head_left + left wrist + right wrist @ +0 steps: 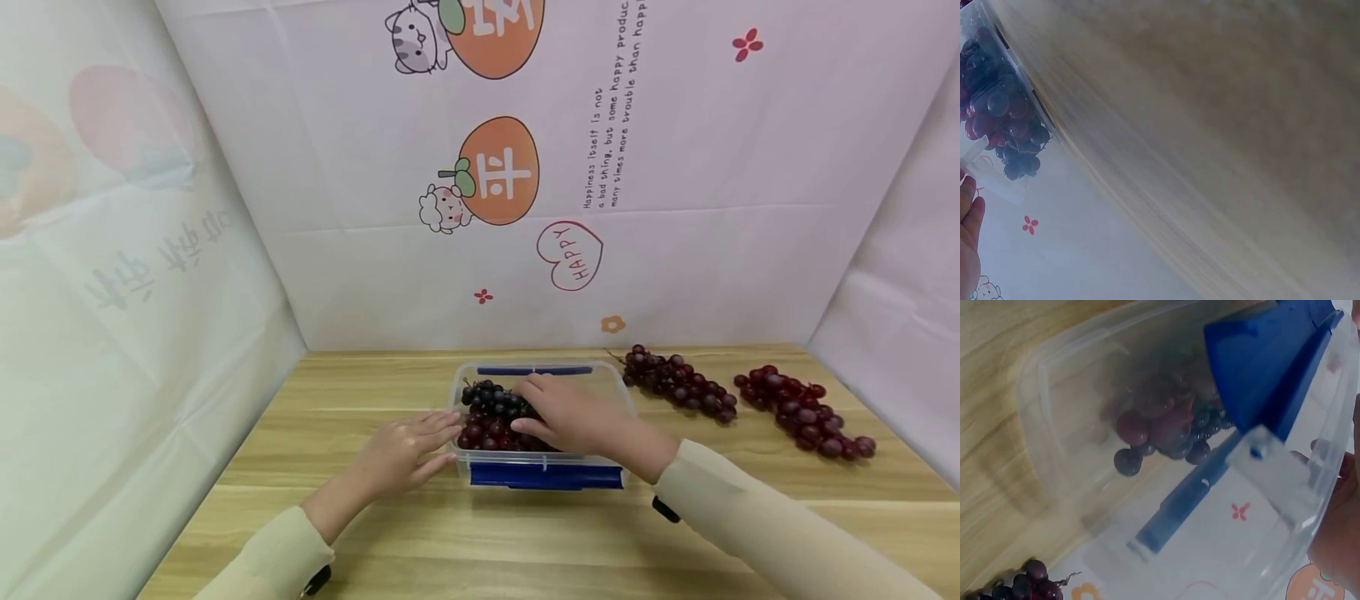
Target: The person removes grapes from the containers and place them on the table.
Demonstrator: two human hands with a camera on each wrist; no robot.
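Grapes (489,430) lie in a clear box (546,477) on the bench (352,392); left grip (408,448), fingers straight, touches its side; right grip (567,412) reaches inside, hold unclear

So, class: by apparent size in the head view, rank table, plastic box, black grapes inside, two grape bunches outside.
Table
Plastic box
Left outside bunch, right outside bunch: too close to rank
Black grapes (visible part)

The container (546,458) is clear, smooth plastic, its near clip (546,477) glossy plastic; 2 grape bunches (681,387) at right look smooth and shiny (almost waxy), the table (360,400) satiny and wood-grained, the far backdrop (675,167) matt, creased cloth.
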